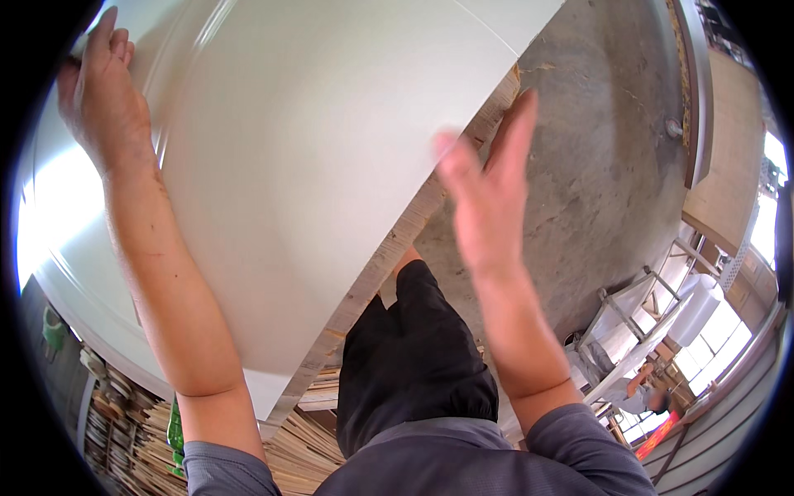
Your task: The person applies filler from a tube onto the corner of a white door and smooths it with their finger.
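Note:
A large white panel (306, 140), like a door with moulded grooves, slants across the left and middle of the view. Its long right side shows a raw, light-brown wooden edge (368, 277). At the upper left my left hand (107, 103) lies over the panel's white face, thumb apart and fingers partly bent; nothing shows in it. My right hand (488, 194), a little blurred, is at the wooden edge. Its thumb reaches over the white face and its fingers stretch along the side, spread apart. Whether it presses on the edge I cannot tell.
Grey concrete floor (595, 140) lies to the right. Stacked thin wooden strips (310, 438) are below the panel. A metal frame rack (637, 306) stands at the right, with another person (633, 393) beyond it. Large brown boards (728, 140) rise at the far right.

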Demonstrator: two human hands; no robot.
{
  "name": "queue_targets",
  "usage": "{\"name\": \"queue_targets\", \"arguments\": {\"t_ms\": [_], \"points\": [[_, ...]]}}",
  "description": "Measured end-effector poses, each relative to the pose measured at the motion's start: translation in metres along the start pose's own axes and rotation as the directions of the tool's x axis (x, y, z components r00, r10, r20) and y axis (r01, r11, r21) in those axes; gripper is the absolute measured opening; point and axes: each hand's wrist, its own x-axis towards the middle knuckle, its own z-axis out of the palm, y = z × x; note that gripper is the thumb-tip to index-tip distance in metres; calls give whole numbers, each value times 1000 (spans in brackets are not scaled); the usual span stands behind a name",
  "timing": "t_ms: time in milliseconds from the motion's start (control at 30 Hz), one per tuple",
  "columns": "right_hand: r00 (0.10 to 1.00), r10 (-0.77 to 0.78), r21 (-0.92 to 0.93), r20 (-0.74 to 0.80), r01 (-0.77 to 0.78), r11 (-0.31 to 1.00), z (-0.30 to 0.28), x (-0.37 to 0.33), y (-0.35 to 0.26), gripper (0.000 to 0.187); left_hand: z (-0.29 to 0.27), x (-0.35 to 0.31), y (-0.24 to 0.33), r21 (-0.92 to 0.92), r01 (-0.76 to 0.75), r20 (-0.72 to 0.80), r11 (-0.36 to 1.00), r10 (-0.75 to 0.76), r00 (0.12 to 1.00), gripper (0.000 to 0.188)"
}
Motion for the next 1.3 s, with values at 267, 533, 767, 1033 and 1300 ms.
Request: {"name": "queue_targets", "arguments": {"t_ms": [267,533,767,1033,1300], "points": [[944,-150,35,294,146,989,19,-99,24,123,6,-3,-3,-56,13,4,998,-12,1000,19],[912,-361,295,196,296,908,16,-60,15,121,-3,2,-14,92,-28,-1,995,28,1000,37],[911,-343,304,230,268,914,23,-75,18,123,3,-5,-1,-25,-16,19,1000,16,1000,18],[906,-277,349,319,159,923,48,-143,19,128,8,-7,4,24,0,18,1000,-1,1000,18],[948,-271,-48,168,283,958,28,-126,32,144,6,-7,1,79,0,15,997,-2,1000,16]]}}
